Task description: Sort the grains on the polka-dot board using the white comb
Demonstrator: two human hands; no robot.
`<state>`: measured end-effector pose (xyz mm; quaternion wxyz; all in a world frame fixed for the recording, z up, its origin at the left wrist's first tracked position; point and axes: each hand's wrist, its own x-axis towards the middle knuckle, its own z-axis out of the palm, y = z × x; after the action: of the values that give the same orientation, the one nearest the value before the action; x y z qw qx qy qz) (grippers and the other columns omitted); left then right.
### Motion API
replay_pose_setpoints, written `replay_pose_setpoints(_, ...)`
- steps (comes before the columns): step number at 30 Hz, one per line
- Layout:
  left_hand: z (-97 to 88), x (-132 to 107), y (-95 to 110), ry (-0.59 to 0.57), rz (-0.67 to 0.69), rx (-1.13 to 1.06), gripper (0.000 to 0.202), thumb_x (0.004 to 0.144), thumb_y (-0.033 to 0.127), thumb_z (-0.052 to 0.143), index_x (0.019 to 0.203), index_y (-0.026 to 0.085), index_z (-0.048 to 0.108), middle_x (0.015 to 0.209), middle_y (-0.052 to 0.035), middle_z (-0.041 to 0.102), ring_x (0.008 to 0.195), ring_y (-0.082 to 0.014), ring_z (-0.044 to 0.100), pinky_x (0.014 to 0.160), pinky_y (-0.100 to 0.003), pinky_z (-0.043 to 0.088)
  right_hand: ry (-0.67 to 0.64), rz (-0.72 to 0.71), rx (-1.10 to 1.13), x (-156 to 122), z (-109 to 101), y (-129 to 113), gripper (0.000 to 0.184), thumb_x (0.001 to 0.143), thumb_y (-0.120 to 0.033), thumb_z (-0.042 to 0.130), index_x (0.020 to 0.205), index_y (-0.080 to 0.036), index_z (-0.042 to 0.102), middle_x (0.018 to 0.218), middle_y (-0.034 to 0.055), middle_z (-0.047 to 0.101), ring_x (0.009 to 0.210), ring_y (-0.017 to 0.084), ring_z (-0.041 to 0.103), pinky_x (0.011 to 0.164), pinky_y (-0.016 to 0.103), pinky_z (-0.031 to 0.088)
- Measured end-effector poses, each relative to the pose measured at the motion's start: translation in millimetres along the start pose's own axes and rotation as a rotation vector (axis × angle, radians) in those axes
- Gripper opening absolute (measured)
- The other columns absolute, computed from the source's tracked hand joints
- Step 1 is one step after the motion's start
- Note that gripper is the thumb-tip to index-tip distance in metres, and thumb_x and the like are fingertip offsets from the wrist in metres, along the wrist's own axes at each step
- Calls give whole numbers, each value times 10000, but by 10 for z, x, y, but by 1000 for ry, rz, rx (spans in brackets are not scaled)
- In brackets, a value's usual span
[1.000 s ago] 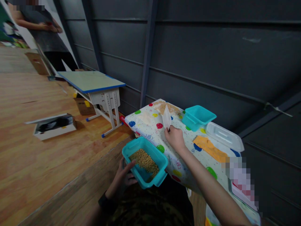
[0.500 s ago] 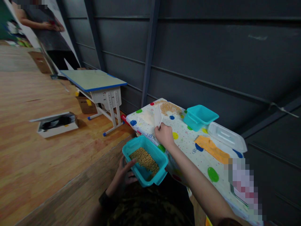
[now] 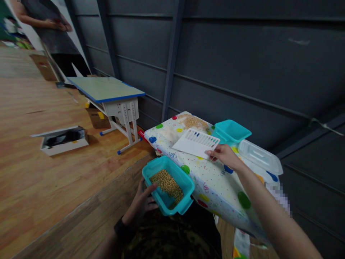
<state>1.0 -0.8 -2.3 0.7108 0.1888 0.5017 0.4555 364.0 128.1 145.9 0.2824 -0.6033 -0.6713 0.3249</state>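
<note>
My left hand (image 3: 144, 198) grips the near left side of a turquoise plastic container (image 3: 185, 178), its thumb over the rim. Yellowish soybeans (image 3: 168, 183) lie inside it. My right hand (image 3: 222, 155) pinches the right end of a flat white slotted card (image 3: 192, 144), held over the dotted tablecloth (image 3: 215, 183). Beyond the card, a heap of small tan grains (image 3: 192, 122) spreads on the cloth, with a whitish powdery or fine-grained pile (image 3: 168, 133) to its left. Part of the second turquoise container (image 3: 233, 131) stands behind the card's right end.
A clear plastic lid (image 3: 260, 157) lies at the table's right, near a partly hidden orange cloth (image 3: 260, 178). To the left stand a desk (image 3: 107, 90) and an open white box (image 3: 66, 144) on the floor. A person (image 3: 51, 32) stands behind; a dark panelled wall (image 3: 242, 61) borders the table.
My right hand has moved right with the white card, which has turned from upright on edge to a flatter angle showing its slots. My left hand and its container have barely shifted.
</note>
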Motion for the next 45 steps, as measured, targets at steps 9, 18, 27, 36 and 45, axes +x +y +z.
replay_pose_setpoints(9,-63,89,-40,48,-2,-2,1153,766,544,1038,1679,378,354,1218,-109,843,731,-295,867,589,-376,695,-265,81,21,258,36,60,388,772,-519,950,776,-164,793,645,52,754,547,152,649,541,264,538)
replay_pose_setpoints(18,-31,21,25,43,18,-18,1147,800,496,1025,1702,349,334,1046,-56,852,731,-302,874,573,-347,684,-209,133,45,921,159,-88,254,816,-343,936,779,-143,785,670,73,766,575,148,664,548,249,550)
replay_pose_setpoints(27,11,-36,69,55,14,15,1234,808,502,1017,1769,322,264,1036,-71,864,700,-301,871,564,-351,691,-124,122,39,1248,277,-279,262,828,-259,958,716,-159,743,609,40,726,583,148,685,577,241,584)
replay_pose_setpoints(36,-3,7,38,62,12,33,1140,842,487,991,1737,319,305,1111,-100,868,727,-309,876,582,-372,696,115,106,18,856,298,-293,180,990,-215,782,819,-158,773,645,48,767,574,188,724,611,284,598)
replay_pose_setpoints(45,-15,53,-32,48,-7,73,1080,841,527,990,1689,339,348,1105,-79,847,711,-285,866,586,-382,707,254,26,-708,523,935,-534,345,1099,-249,581,1052,-85,881,1104,239,881,1040,307,845,927,326,581)
